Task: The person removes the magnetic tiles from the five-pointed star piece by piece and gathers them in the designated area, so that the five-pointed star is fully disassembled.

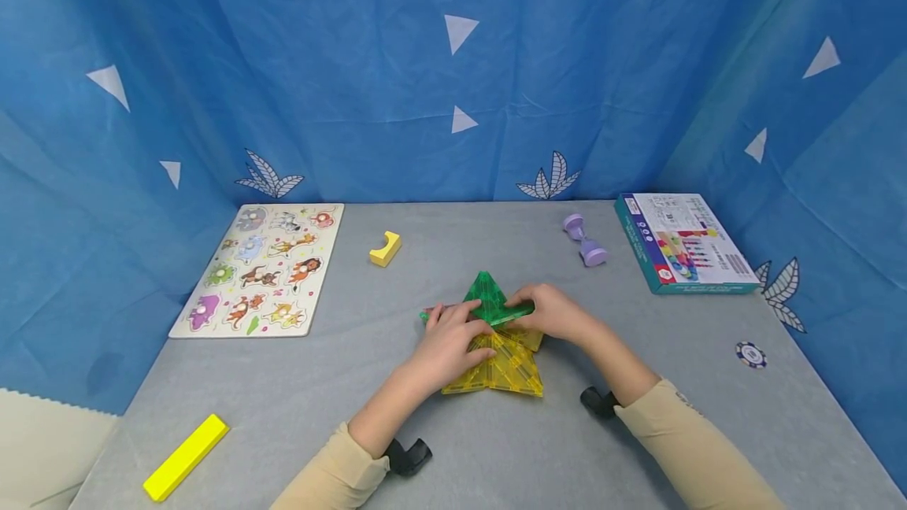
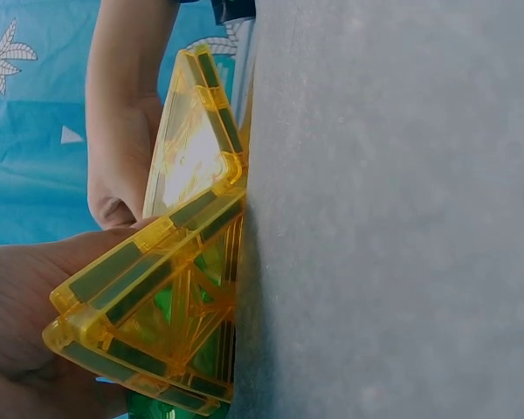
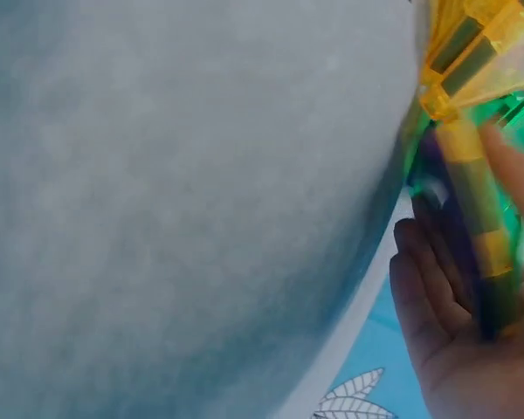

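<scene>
A cluster of see-through magnetic tiles stands mid-table, with yellow triangular tiles point(image 1: 499, 368) in front and green tiles point(image 1: 486, 290) behind. My left hand point(image 1: 445, 346) grips its left side, thumb along a yellow tile and fingers over the top. On the other side my right hand point(image 1: 556, 313) holds the green and yellow tiles at the right edge. The left wrist view has two yellow tile frames point(image 2: 148, 262) leaning at an angle on the table. In the right wrist view, the right fingers point(image 3: 424, 288) reach around a yellow-edged tile point(image 3: 476, 192); the fingertips of the left hand are partly hidden.
An animal peg puzzle board point(image 1: 276, 274) lies at the back left, near a yellow arch block point(image 1: 386, 249). A long yellow block point(image 1: 186, 459) is at front left. Toward the right are a purple sand timer point(image 1: 584, 240), a boxed toy point(image 1: 683, 242) and a poker chip point(image 1: 751, 355).
</scene>
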A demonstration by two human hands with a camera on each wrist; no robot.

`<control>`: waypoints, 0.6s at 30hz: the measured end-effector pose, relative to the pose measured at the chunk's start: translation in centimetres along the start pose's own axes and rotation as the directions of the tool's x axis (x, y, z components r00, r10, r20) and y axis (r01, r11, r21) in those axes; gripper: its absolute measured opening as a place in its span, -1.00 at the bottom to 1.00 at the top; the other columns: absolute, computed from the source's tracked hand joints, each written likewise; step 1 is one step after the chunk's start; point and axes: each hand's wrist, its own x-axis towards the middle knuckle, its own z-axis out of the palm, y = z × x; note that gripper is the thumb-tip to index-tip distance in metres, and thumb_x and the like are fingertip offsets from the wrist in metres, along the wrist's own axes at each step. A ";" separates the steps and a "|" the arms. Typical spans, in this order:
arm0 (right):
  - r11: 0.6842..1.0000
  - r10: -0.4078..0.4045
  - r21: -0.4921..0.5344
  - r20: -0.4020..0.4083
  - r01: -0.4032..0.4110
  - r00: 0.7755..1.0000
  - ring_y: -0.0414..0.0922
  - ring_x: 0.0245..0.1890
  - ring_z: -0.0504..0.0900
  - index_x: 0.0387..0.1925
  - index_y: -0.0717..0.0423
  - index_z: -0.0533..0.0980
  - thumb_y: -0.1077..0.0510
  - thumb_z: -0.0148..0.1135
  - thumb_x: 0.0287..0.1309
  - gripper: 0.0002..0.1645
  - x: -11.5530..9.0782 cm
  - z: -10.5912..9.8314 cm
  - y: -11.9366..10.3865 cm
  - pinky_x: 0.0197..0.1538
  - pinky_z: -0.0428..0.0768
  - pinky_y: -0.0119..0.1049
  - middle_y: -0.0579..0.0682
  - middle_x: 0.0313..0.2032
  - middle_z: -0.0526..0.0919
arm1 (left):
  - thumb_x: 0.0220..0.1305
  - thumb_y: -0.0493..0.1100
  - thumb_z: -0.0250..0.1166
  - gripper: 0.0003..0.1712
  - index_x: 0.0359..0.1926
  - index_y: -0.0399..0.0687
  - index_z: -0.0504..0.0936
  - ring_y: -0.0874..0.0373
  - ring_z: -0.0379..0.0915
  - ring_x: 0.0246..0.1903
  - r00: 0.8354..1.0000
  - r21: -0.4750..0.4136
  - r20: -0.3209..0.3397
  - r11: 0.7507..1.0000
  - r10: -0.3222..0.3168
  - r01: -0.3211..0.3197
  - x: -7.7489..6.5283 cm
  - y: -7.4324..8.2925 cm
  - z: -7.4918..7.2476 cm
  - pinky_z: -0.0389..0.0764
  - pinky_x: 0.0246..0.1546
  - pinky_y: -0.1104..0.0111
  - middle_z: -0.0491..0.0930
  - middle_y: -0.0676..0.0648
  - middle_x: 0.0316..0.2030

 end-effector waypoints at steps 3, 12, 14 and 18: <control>1.000 -0.014 0.028 -0.001 0.014 1.000 -0.13 -0.17 0.57 -0.11 0.16 0.61 0.03 0.44 -0.05 -0.54 0.0 -0.1 0.2 -0.11 0.56 -0.21 0.00 -0.15 0.65 | 0.18 0.14 0.27 -0.69 -0.08 0.22 0.64 -0.01 0.11 0.29 1.000 -0.003 0.000 1.000 -0.001 0.001 0.0 0.0 -0.1 -0.10 0.27 -0.15 0.25 -0.08 0.30; 0.993 -0.005 0.117 0.018 0.003 1.000 -0.14 -0.14 0.55 -0.18 0.01 0.65 -0.08 0.38 0.00 -0.63 -0.4 -0.4 0.6 -0.07 0.54 -0.14 -0.08 -0.15 0.66 | 0.18 0.14 0.27 -0.69 -0.08 0.22 0.64 -0.02 0.11 0.29 1.000 0.013 0.007 1.000 -0.007 0.007 0.0 0.1 -0.2 -0.09 0.26 -0.15 0.24 -0.07 0.30; 0.990 0.006 0.141 0.013 -0.008 1.000 -0.13 -0.11 0.55 -0.19 -0.01 0.65 -0.07 0.38 0.00 -0.67 -0.4 -0.3 0.6 -0.04 0.53 -0.12 -0.09 -0.15 0.66 | 0.18 0.14 0.27 -0.69 -0.08 0.23 0.64 -0.02 0.11 0.29 1.000 0.015 0.008 1.000 -0.009 0.009 0.0 0.1 -0.1 -0.09 0.27 -0.15 0.24 -0.07 0.30; 0.980 0.047 0.196 0.000 -0.047 0.999 -0.12 -0.11 0.54 -0.22 -0.03 0.67 -0.06 0.41 -0.04 -0.68 -0.5 -0.2 0.8 -0.05 0.52 -0.13 -0.09 -0.16 0.66 | 0.18 0.15 0.27 -0.69 -0.08 0.23 0.64 -0.02 0.11 0.29 1.000 0.013 0.012 1.000 -0.011 0.011 -0.1 0.1 -0.1 -0.09 0.26 -0.15 0.23 -0.07 0.31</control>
